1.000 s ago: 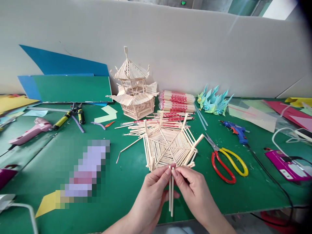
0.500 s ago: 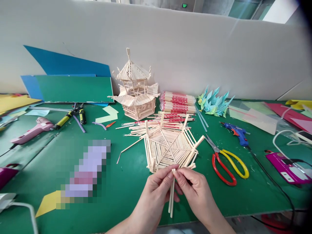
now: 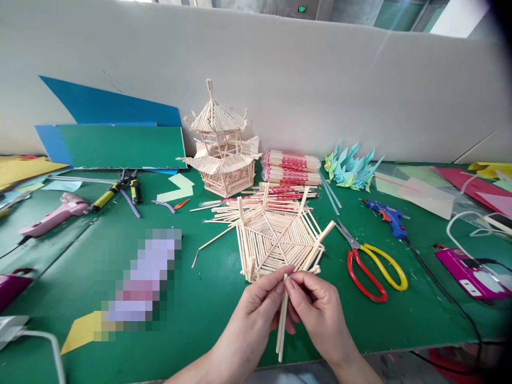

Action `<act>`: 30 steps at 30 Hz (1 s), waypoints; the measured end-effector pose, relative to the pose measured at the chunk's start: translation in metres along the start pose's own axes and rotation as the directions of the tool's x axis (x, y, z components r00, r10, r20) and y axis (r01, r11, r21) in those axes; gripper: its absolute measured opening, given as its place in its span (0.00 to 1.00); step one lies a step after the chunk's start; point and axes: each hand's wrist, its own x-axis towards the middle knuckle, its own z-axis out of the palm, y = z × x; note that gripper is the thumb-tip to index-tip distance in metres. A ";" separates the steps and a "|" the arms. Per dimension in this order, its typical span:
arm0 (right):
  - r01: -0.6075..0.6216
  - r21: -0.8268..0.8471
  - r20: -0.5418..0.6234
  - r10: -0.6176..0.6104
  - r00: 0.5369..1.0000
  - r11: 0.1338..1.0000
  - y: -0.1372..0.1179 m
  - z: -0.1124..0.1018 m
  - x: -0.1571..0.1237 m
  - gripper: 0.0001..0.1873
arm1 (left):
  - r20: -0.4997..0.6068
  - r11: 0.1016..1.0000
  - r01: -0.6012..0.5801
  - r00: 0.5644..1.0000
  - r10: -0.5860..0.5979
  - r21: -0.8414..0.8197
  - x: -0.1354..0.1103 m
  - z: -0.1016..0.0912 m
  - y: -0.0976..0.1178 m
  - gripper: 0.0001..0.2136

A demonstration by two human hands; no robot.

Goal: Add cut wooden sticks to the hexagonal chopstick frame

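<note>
Both hands point(image 3: 258, 306) pinch, close side by side.

Pale partition point(image 3: 344, 80) behind a green tabletop point(image 3: 200, 304), small glowing green sign point(image 3: 301, 9) beyond

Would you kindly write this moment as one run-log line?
left hand: pinching two sticks | right hand: pinching same pair | beyond hands: stick frame | frame's right: scissors, blue glue gun

Bare hands point(image 3: 256, 309) (forearms point(image 3: 204, 369) too)
</note>
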 end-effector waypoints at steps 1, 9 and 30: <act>0.001 -0.001 -0.019 -0.001 1.000 1.000 0.000 0.001 0.000 0.13 | 0.011 1.000 0.005 1.000 -0.005 0.004 -0.001 -0.001 0.001 0.20; 0.060 0.010 -0.113 -0.059 0.992 0.998 -0.002 0.014 0.002 0.13 | 0.016 0.983 0.069 0.997 -0.072 0.168 -0.015 -0.018 0.002 0.12; 0.099 0.052 -0.078 -0.095 0.992 0.994 0.013 0.020 0.003 0.11 | -0.025 0.983 0.168 0.986 -0.166 0.072 -0.011 -0.037 -0.008 0.14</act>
